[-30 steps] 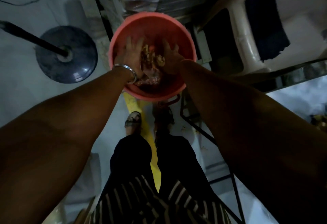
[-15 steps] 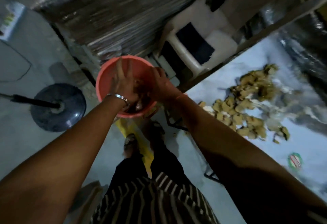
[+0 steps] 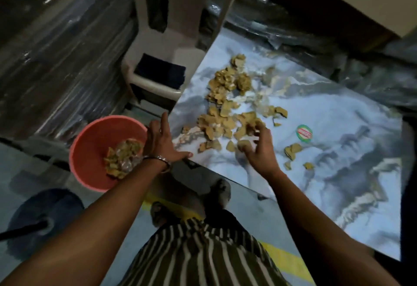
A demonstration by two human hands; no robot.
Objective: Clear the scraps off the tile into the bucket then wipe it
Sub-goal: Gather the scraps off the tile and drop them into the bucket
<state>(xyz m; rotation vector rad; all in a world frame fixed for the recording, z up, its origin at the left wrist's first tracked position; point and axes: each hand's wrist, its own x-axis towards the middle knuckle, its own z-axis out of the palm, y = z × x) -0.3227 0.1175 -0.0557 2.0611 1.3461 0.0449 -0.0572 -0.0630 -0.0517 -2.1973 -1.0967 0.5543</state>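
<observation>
Both hands, left (image 3: 160, 141) and right (image 3: 259, 148), spread empty over tile (image 3: 327, 173) running lengthwise away rightward.

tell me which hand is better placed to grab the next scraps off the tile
The right hand, probably. It hovers over the marble-patterned tile with its fingers curled loosely among the tan scraps. The left hand is open at the tile's near corner beside the red bucket, away from the pile.

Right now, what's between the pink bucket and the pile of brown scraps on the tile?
In the head view, the left hand lies between the bucket and the scraps, fingers spread at the corner of the tile; past it comes a short bare stretch of tile.
</observation>
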